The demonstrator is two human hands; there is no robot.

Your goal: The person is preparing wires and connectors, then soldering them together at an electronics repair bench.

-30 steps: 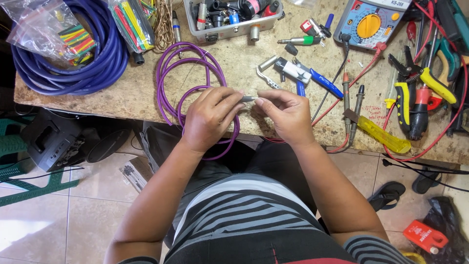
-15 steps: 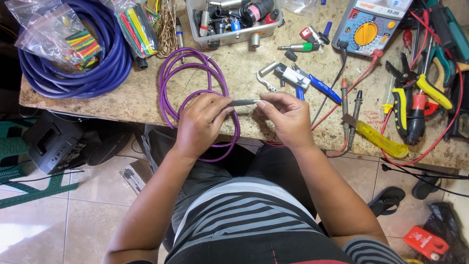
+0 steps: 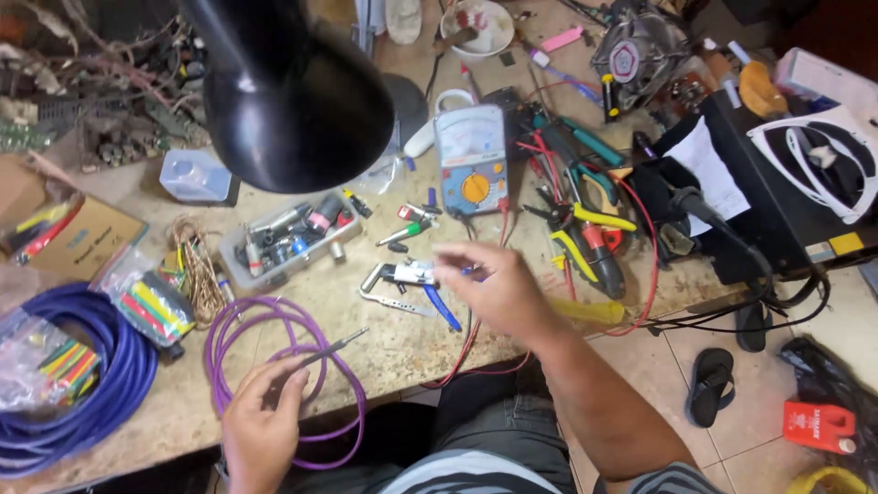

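At your far left lie clear bags of coloured tubing (image 3: pixel 151 305); a grey-blue meter dial (image 3: pixel 470 157) stands centre; a red carton (image 3: pixel 817 425) lies on the floor.

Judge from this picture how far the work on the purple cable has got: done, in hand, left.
Done: a thin dark tip sticks out of the purple cable, so that end looks prepared. In hand: the left hand pinches the cable near that tip; the right hand, blurred, hovers over the blue-handled tool. Left: the tip carries no fitting, and the cable lies coiled.

Glossy black lamp shade (image 3: pixel 293 91), speckled stone-like worktop (image 3: pixel 402 343), smooth purple rubbery cable (image 3: pixel 274 366), clear plastic parts tray (image 3: pixel 288 242)
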